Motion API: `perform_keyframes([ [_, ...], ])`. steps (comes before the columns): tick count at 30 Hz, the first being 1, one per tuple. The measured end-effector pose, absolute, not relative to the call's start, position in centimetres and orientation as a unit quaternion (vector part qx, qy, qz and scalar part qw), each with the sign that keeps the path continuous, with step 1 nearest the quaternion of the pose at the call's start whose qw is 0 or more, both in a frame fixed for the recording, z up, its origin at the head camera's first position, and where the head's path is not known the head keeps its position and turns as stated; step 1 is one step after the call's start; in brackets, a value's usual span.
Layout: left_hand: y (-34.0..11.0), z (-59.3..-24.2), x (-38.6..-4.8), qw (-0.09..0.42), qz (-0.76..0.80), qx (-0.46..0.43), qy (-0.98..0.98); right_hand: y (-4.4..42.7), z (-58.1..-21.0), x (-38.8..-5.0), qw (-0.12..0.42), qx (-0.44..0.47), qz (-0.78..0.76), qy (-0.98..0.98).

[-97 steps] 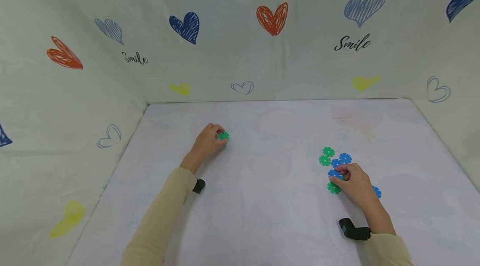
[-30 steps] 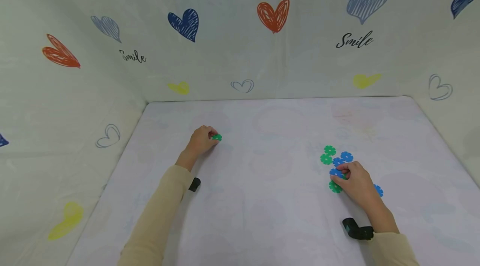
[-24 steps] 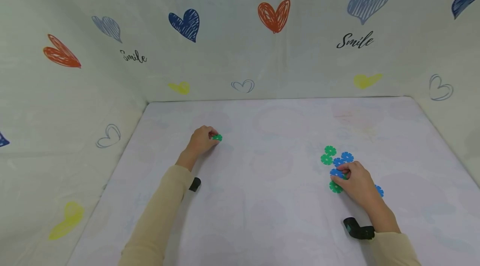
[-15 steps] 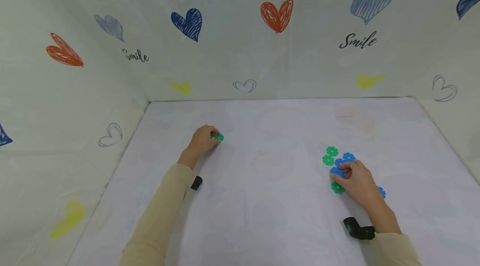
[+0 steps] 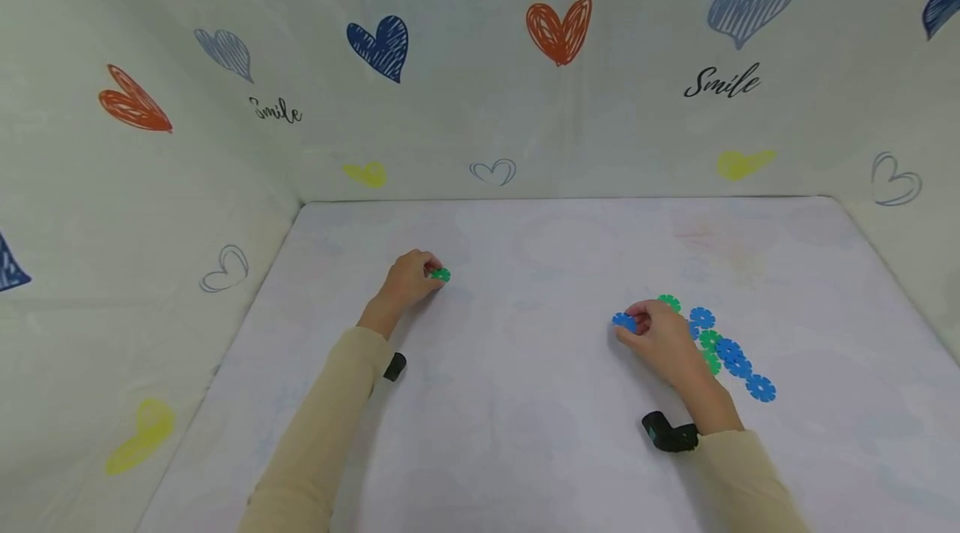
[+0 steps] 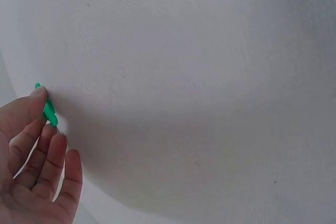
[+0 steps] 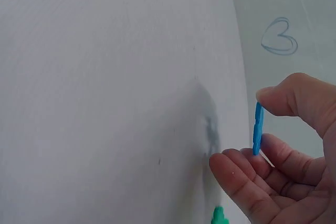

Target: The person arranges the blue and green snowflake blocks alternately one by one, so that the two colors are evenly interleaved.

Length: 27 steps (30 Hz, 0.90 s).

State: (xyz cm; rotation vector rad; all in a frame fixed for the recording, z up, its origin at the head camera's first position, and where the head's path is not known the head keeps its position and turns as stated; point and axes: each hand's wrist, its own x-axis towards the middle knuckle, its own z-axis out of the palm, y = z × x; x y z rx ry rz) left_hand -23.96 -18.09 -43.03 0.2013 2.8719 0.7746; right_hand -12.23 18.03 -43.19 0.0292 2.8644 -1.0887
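Observation:
My left hand (image 5: 407, 280) pinches a green notched disc (image 5: 441, 274) between thumb and fingers, over the left part of the white table. Edge-on in the left wrist view, that green disc (image 6: 49, 109) sits under the thumb tip. A blue notched disc (image 5: 624, 322) is pinched in my right hand (image 5: 667, 343), just left of a group of discs. In the right wrist view the blue disc (image 7: 258, 128) stands on edge between thumb and fingers, above the table. Part of the group is hidden behind the right hand and wrist.
Several loose discs lie on the white table (image 5: 510, 399) at right, among them a green disc (image 5: 670, 302), a blue disc (image 5: 702, 318) and the nearest blue disc (image 5: 761, 388). A pale curtain wall (image 5: 450, 116) with printed hearts bounds the back and left.
My right hand has lifted a blue disc from the group and moved left and away from me with it, uncovering other discs. The left hand keeps its green disc, almost unmoved.

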Motion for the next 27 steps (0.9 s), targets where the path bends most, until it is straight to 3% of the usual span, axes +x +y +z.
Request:
perform_keyframes([
  [27,-17.8,-42.8,-23.8,0.079,0.238,0.064,0.966,4.9,-43.7,-20.5,0.096,-0.140,-0.420,0.891],
])
